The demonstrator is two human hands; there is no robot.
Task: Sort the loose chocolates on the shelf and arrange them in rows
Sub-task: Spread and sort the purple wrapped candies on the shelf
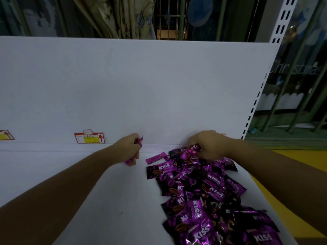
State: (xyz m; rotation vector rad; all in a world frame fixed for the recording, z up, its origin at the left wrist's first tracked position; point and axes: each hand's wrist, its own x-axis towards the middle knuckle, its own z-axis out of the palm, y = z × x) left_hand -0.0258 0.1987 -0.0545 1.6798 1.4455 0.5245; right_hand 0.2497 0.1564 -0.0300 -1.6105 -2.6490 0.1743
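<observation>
A big pile of purple Choco Kiss chocolates (203, 197) lies on the right side of the white shelf (106, 191). The pile runs from the near edge almost to the back wall (141, 85). The left hand (130, 150) is just left of the pile, at the far end of the shelf. Its fingers are curled tight round a few purple sweets (140, 140), and the ends stick out above and below the fist. The right hand (209, 146) rests on the far end of the pile. It grips one shiny chocolate (192, 150) between its fingers and thumb. A flat purple wrapper (155, 157) lies between the two hands. A red and yellow price label (89, 138) sits on the back wall, left of the left hand
</observation>
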